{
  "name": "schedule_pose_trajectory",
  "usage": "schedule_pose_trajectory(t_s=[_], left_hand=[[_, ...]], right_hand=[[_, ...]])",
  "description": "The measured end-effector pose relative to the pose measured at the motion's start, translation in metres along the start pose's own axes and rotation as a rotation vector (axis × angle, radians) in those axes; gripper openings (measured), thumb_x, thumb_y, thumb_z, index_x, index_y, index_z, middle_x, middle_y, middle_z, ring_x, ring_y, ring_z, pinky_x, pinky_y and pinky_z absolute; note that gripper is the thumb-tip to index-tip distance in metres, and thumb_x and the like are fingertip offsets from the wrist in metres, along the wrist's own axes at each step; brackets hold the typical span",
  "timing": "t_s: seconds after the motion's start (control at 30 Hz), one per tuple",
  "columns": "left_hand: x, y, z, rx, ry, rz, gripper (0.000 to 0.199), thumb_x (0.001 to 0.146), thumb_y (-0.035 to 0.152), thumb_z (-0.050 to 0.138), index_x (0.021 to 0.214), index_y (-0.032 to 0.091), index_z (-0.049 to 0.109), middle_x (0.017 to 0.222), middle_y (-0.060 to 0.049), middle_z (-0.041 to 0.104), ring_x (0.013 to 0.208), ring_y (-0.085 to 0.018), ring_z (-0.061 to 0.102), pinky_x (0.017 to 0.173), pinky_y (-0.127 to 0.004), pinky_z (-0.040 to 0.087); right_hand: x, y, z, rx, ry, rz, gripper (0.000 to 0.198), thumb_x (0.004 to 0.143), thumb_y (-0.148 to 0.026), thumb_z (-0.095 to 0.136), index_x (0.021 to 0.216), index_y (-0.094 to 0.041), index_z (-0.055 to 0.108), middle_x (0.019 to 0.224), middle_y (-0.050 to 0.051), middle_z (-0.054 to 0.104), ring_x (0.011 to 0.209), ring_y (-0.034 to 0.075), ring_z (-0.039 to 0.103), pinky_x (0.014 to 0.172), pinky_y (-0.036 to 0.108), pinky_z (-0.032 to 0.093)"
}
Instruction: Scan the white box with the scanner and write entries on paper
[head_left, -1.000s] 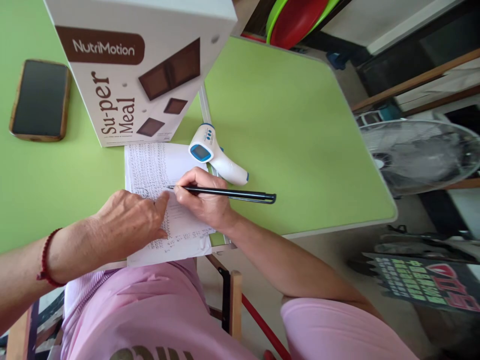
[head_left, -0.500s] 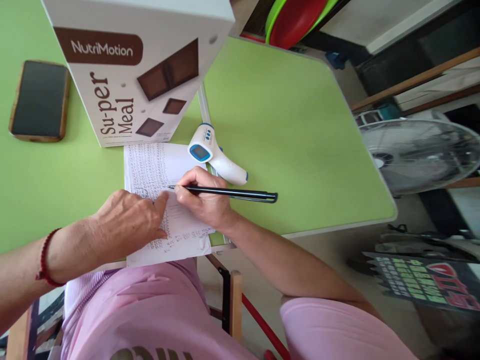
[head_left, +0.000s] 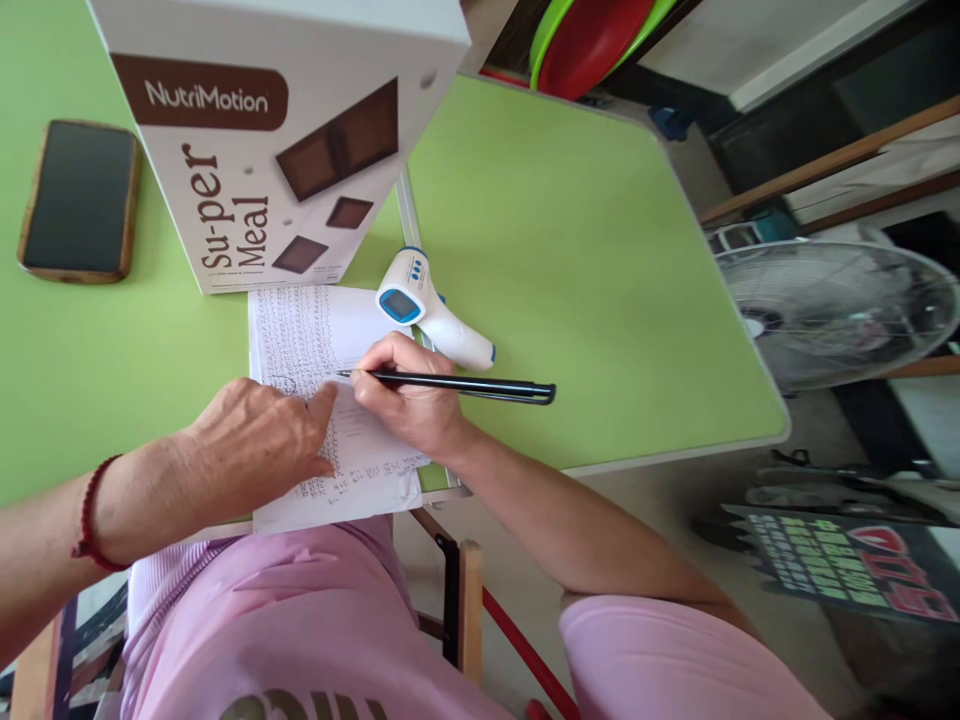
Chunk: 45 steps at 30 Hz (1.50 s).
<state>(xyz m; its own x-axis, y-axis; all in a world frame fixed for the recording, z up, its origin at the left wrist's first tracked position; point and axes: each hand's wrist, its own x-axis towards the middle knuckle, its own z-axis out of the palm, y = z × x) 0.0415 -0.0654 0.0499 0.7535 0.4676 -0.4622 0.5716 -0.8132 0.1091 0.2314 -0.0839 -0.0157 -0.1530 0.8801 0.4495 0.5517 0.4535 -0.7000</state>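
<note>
My right hand (head_left: pixel 409 395) grips a black pen (head_left: pixel 487 386), its tip at the written part of a white sheet of paper (head_left: pixel 367 310). Rows of small handwriting cover the left and lower parts of the sheet. Across the paper's left side lies my left hand (head_left: pixel 259 435), index finger stretched out close to the pen tip, thumb apart, holding nothing. A red cord bracelet (head_left: pixel 94 515) circles the left wrist. Just beyond my right hand is a white and blue infrared thermometer (head_left: pixel 431 310), lying on the table beside the paper.
A tall white NutriMotion box (head_left: pixel 247 180) stands behind the paper on the green table (head_left: pixel 585 270). To its left lies a phone (head_left: pixel 79 200) in a brown case. Past the table's right edge are a fan (head_left: pixel 840 315) and a printed dark sign (head_left: pixel 847 565). Basins (head_left: pixel 592 45) sit at the back.
Both hands, the pen and the paper stay practically where they were. Only a very slight shift of the view shows.
</note>
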Motion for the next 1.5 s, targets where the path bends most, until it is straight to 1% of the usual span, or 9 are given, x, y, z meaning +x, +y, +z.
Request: schedule_pose_trajectory(t_s=[0.2,0.33,0.6,0.7,0.8,0.97,1.2,1.33,1.5], left_hand=[[-0.0016,0.0002,-0.0008,0.015,0.022,-0.013,0.048,0.1,0.039,0.058,0.136,0.01,0.045,0.083,-0.009,0.07,0.075,-0.031,0.071,0.048,-0.03,0.025],[-0.0023,-0.0014,0.0017,0.012,0.028,0.012,0.048,0.099,0.04,0.058,0.134,0.009,0.047,0.079,-0.01,0.069,0.071,-0.032,0.07,0.047,-0.032,0.021],[-0.0008,-0.001,0.0011,-0.005,0.024,0.004,0.051,0.098,0.042,0.06,0.135,0.009,0.048,0.079,-0.01,0.069,0.072,-0.033,0.071,0.047,-0.033,0.017],[-0.002,-0.0006,-0.0007,-0.007,0.008,0.007,0.052,0.099,0.042,0.059,0.136,0.008,0.047,0.079,-0.01,0.069,0.073,-0.033,0.071,0.047,-0.033,0.018],[-0.0031,-0.0011,-0.0005,0.003,0.024,0.012,0.053,0.098,0.04,0.06,0.137,0.007,0.046,0.08,-0.01,0.07,0.073,-0.033,0.07,0.048,-0.033,0.024],[-0.0017,-0.0011,0.0014,-0.01,0.029,0.005,0.053,0.099,0.041,0.06,0.137,0.007,0.047,0.076,-0.011,0.069,0.074,-0.033,0.071,0.049,-0.032,0.026],[-0.003,0.0006,-0.0025,-0.022,0.01,0.011,0.05,0.1,0.036,0.057,0.139,0.007,0.044,0.083,-0.012,0.07,0.078,-0.034,0.07,0.052,-0.034,0.033],[-0.0032,-0.0004,-0.0015,-0.022,-0.002,0.005,0.052,0.1,0.04,0.057,0.138,0.007,0.045,0.079,-0.012,0.069,0.074,-0.035,0.07,0.05,-0.035,0.032],[-0.0039,-0.0012,-0.0023,-0.022,0.029,0.008,0.046,0.1,0.035,0.057,0.135,0.006,0.047,0.081,-0.012,0.07,0.076,-0.034,0.071,0.05,-0.033,0.028]], right_hand=[[0.0003,-0.0011,-0.0009,0.021,0.046,-0.009,0.014,0.081,-0.015,0.062,0.072,-0.019,0.053,0.06,-0.007,0.058,0.05,0.005,0.05,0.048,0.017,0.041],[0.0018,-0.0018,-0.0023,0.0,0.074,0.013,0.014,0.08,-0.017,0.06,0.07,-0.02,0.051,0.056,-0.006,0.056,0.047,0.007,0.047,0.045,0.019,0.04],[0.0011,-0.0012,-0.0028,-0.035,0.043,0.044,0.013,0.081,-0.022,0.059,0.07,-0.02,0.052,0.058,-0.005,0.059,0.048,0.008,0.047,0.046,0.022,0.04],[0.0015,-0.0015,-0.0031,-0.011,0.027,0.028,0.014,0.081,-0.021,0.059,0.069,-0.02,0.052,0.057,-0.005,0.058,0.047,0.007,0.047,0.046,0.021,0.039],[0.0018,-0.0016,-0.0035,0.006,0.032,-0.003,0.015,0.081,-0.019,0.06,0.069,-0.019,0.051,0.055,-0.006,0.057,0.046,0.006,0.046,0.044,0.02,0.037],[0.0007,-0.0008,-0.0023,-0.016,0.069,0.016,0.013,0.081,-0.021,0.06,0.07,-0.02,0.053,0.057,-0.005,0.058,0.047,0.008,0.049,0.045,0.021,0.04],[0.0001,0.0011,-0.0005,-0.012,0.048,0.002,0.012,0.082,-0.02,0.061,0.072,-0.02,0.054,0.06,-0.005,0.06,0.049,0.007,0.05,0.047,0.021,0.042],[0.0002,0.0013,-0.0009,-0.013,0.033,0.001,0.013,0.082,-0.02,0.06,0.071,-0.02,0.054,0.059,-0.005,0.059,0.049,0.008,0.05,0.047,0.021,0.042],[0.0003,0.0003,-0.0011,0.003,0.029,-0.007,0.013,0.082,-0.017,0.061,0.072,-0.02,0.053,0.059,-0.006,0.059,0.05,0.006,0.05,0.048,0.019,0.041]])
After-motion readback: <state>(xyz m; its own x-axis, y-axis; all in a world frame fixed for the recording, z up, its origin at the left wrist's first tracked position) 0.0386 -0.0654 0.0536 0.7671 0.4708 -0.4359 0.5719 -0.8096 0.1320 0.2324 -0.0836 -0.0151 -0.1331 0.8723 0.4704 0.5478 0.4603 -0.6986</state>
